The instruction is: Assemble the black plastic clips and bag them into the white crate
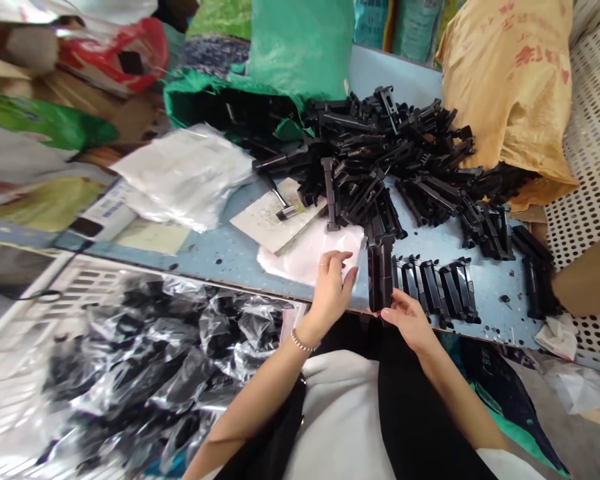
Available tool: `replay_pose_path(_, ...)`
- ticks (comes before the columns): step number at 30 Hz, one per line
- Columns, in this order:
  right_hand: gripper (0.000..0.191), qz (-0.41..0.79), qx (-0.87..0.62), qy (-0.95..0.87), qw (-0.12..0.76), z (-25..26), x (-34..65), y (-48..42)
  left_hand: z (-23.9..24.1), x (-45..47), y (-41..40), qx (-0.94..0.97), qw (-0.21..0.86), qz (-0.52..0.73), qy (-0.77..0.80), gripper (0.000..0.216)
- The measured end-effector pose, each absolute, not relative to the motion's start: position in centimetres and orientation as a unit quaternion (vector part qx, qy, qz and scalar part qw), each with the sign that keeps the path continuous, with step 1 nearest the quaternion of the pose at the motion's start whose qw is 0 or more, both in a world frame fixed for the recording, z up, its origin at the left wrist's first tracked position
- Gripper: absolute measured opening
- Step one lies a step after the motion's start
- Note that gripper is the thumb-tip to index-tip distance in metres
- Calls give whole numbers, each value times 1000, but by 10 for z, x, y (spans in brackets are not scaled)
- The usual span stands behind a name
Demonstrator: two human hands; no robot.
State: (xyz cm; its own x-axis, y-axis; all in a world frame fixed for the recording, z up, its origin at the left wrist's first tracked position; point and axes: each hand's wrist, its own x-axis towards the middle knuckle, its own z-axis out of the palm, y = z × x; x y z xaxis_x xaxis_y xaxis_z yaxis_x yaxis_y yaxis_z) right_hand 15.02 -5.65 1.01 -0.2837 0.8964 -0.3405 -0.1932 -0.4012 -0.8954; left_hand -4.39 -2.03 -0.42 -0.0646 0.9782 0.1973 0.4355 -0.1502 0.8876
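Right hand (409,319) has its fingers wrapped on the lower end of a stack of black plastic parts (381,275), holding it upright at the near edge of the blue table (220,257). Left hand (330,288) sits just to the left of that grip, fingers spread and loose, fingertips on a clear plastic bag (307,257) lying flat on the table, thumb reaching toward the stack; whether it touches, I cannot tell. Just right of the held stack, a row of black parts (437,288) lies side by side. Beyond the grip, a big heap of black parts (380,157) spills from a green sack (280,60). Down to the left, a crate of bagged parts (150,360).
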Motion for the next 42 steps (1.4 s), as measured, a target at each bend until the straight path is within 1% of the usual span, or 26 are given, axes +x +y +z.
replay_pose_path(2, 37, 707, -444, -383, 396, 12, 148, -53, -13, -63, -6, 657, 213, 349, 634, 21)
replay_pose_path(3, 36, 710, -440, -379, 399, 13, 146, -51, -16, -71, 0, 668, 198, 309, 647, 17)
replay_pose_path(4, 36, 712, -437, -373, 402, 14, 144, -49, -17, -79, 6, 673, 206, 283, 651, 19)
replay_pose_path(6, 38, 720, -429, -359, 411, 17, 138, -42, -15, -92, 14, 659, 269, 278, 645, 23)
replay_pose_path(10, 41, 746, -389, -302, 449, 24, 119, -22, -5, -106, 21, 546, 436, 349, 624, 24)
replay_pose_path(12, 42, 756, -365, -262, 476, 24, 104, -9, -2, -107, 20, 511, 468, 372, 618, 27)
replay_pose_path(14, 44, 762, -347, -227, 497, 19, 87, 4, -1, -106, 18, 514, 471, 373, 612, 25)
replay_pose_path(16, 45, 751, -354, -217, 514, 10, 71, 14, -1, -106, 14, 532, 442, 376, 617, 19)
replay_pose_path(17, 44, 735, -368, -227, 523, 6, 66, 18, -1, -108, 11, 553, 410, 381, 617, 15)
replay_pose_path(19, 39, 686, -408, -272, 538, 0, 61, 21, 0, -115, 6, 624, 313, 383, 604, 12)
replay_pose_path(20, 37, 662, -424, -299, 541, -1, 62, 20, 1, -119, 3, 667, 261, 371, 591, 18)
replay_pose_path(22, 35, 644, -437, -332, 533, 1, 71, 11, 0, -125, 0, 735, 185, 328, 564, 32)
replay_pose_path(23, 34, 657, -433, -332, 520, 3, 79, 4, -2, -127, 0, 750, 170, 313, 557, 37)
replay_pose_path(25, 36, 720, -414, -297, 472, 8, 96, -15, -5, -128, 3, 751, 178, 316, 551, 44)
replay_pose_path(28, 41, 824, -380, -218, 360, 9, 117, -46, -9, -126, 7, 722, 229, 365, 542, 48)
replay_pose_path(30, 44, 867, -363, -175, 295, 4, 122, -58, -7, -124, 6, 703, 250, 389, 541, 48)
replay_pose_path(32, 49, 893, -344, -146, 252, -4, 119, -61, -3, -121, -2, 703, 242, 404, 534, 48)
replay_pose_path(34, 54, 902, -330, -143, 240, -11, 113, -54, 3, -116, -15, 732, 221, 413, 494, 49)
replay_pose_path(36, 54, 876, -354, -188, 267, -14, 105, -45, 8, -107, -33, 777, 224, 411, 420, 53)
replay_pose_path(38, 47, 812, -415, -271, 309, -12, 98, -41, 10, -98, -50, 805, 250, 400, 360, 60)
replay_pose_path(40, 36, 726, -474, -365, 339, -5, 92, -46, 11, -91, -63, 813, 275, 380, 344, 66)
replay_pose_path(41, 35, 684, -492, -418, 340, 0, 90, -52, 11, -90, -67, 815, 279, 368, 349, 67)
replay_pose_path(42, 40, 652, -493, -472, 331, 7, 89, -59, 12, -91, -71, 817, 273, 361, 358, 67)
